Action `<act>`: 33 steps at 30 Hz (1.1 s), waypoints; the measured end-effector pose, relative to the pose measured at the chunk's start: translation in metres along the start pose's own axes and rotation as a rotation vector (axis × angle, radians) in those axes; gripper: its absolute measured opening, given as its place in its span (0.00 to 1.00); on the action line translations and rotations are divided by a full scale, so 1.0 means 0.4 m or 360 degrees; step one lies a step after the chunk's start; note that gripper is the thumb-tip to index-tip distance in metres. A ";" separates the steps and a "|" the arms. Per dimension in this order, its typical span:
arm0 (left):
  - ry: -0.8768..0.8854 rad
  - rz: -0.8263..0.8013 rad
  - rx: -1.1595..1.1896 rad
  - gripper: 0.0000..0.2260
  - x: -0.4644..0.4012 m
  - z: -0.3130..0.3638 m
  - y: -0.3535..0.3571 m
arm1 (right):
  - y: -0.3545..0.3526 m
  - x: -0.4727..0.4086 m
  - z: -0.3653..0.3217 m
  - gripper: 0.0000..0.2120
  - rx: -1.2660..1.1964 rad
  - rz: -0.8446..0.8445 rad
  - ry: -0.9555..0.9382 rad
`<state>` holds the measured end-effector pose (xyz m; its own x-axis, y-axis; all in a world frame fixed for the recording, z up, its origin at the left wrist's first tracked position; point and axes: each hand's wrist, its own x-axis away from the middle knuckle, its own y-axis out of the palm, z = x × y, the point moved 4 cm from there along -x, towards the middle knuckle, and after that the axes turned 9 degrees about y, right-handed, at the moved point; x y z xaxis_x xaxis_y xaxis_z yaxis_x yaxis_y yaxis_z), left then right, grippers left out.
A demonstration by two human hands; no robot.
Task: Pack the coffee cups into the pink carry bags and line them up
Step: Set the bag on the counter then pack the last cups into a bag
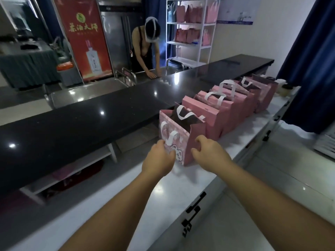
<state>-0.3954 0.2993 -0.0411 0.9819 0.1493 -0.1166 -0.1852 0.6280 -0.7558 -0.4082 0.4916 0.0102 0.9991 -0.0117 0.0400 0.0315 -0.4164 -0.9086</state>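
The left hand [159,160] and right hand [208,153] curl their fingers on the near pink paper carry bag [196,142] between them, just before the row of pink bags [235,109], and a hard push could tip it.

1. Matt pink paper carry bags [217,113] with flat white ribbon-like handles [214,96] stand along the desk's far edge.
2. The desk [172,196] is smooth, glossy white, catching lamp glare.
3. The raised counter top [72,124] looks like polished black stone, speckled and mirror-bright.
4. Behind, a brushed-metal cabinet [116,29] and white-painted metal shelf [201,29].
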 end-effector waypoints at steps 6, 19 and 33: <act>-0.0021 -0.0058 0.0000 0.25 -0.163 -0.016 0.037 | -0.009 -0.174 0.003 0.18 0.0018 0.0051 0.0043; -0.0336 -0.0060 -0.0176 0.23 -0.442 0.002 0.129 | -0.008 -0.598 -0.035 0.23 0.0155 -0.0033 -0.0246; -0.0853 0.0009 -0.0182 0.10 -0.503 0.018 0.183 | 0.067 -0.770 -0.040 0.24 0.0635 -0.0367 -0.0433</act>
<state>-0.6068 0.3206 -0.0684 0.8175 0.5396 0.2012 -0.1557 0.5434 -0.8249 -0.7155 0.4696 -0.0198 0.9343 0.2974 0.1965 0.2062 -0.0015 -0.9785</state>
